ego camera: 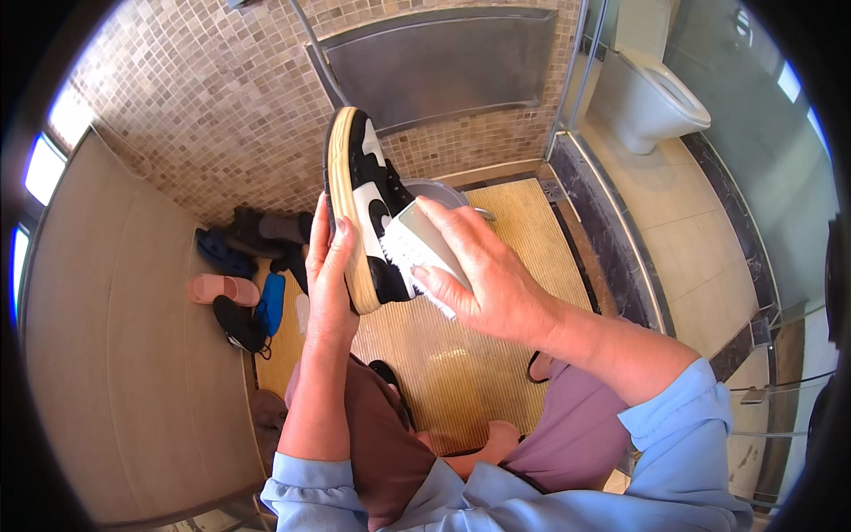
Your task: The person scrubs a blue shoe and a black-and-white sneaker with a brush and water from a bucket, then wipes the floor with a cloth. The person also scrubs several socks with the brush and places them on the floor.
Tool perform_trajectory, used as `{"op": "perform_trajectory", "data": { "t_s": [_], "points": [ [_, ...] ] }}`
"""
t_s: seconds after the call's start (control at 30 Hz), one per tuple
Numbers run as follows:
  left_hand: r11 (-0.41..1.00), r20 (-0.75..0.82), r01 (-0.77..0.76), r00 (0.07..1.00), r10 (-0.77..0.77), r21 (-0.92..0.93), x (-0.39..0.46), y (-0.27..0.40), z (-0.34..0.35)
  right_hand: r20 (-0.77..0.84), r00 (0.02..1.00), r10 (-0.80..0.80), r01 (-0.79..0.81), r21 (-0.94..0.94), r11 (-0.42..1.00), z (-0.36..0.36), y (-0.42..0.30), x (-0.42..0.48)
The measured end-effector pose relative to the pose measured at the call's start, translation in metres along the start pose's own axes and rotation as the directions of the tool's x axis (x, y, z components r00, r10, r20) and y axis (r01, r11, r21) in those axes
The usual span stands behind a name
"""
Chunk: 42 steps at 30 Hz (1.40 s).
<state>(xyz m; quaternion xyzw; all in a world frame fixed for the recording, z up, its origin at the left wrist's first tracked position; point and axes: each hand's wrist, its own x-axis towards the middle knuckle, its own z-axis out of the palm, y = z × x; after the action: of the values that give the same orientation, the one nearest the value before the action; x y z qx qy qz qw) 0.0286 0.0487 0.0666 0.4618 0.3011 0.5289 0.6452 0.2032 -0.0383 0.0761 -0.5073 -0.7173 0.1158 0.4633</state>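
Observation:
My left hand (330, 276) grips a black and white sneaker (364, 189) by its cream sole, with the toe pointing up and away from me. In my right hand (482, 269) is a scrub brush (431, 243) with a pale back and white bristles. Those bristles touch the sneaker's side near the heel. My right fingers and thumb wrap the brush's back and edge. Behind the sneaker, a grey bucket (435, 191) is partly hidden.
By the left wall lie pink slippers (223, 290), a blue insole (271, 302), a black shoe (237, 324) and several dark shoes (259, 233). Ribbed flooring (518, 233) spreads below. A raised dark stone curb (598, 219) and a toilet (651, 100) are at the right.

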Motion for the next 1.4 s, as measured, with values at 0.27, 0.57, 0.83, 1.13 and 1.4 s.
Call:
{"op": "perform_trajectory", "data": {
  "t_s": [0.27,0.57,0.83,1.13,1.4],
  "points": [
    [0.976,0.185,-0.187,0.969,0.164,0.115,-0.016,0.009,0.011,-0.03,0.946,0.323,-0.324,-0.064,0.944,0.002,0.025,0.02],
    [0.983,-0.005,-0.182,0.983,0.182,0.007,-0.009,0.024,-0.024,0.109,0.968,0.226,-0.238,0.116,0.964,0.0,-0.006,0.009],
    [0.993,0.006,-0.033,0.999,0.034,-0.11,-0.009,0.028,-0.022,-0.085,0.996,-0.026,0.037,0.124,0.992,-0.001,-0.018,0.021],
    [0.941,0.208,0.288,0.946,-0.25,-0.179,-0.026,0.012,-0.003,-0.264,0.945,-0.192,0.093,-0.345,0.934,-0.001,0.032,0.058],
    [0.904,0.238,0.338,0.93,-0.279,-0.261,-0.028,0.011,-0.002,-0.265,0.952,-0.155,0.143,-0.065,0.988,-0.007,0.002,0.049]
  ]
}}
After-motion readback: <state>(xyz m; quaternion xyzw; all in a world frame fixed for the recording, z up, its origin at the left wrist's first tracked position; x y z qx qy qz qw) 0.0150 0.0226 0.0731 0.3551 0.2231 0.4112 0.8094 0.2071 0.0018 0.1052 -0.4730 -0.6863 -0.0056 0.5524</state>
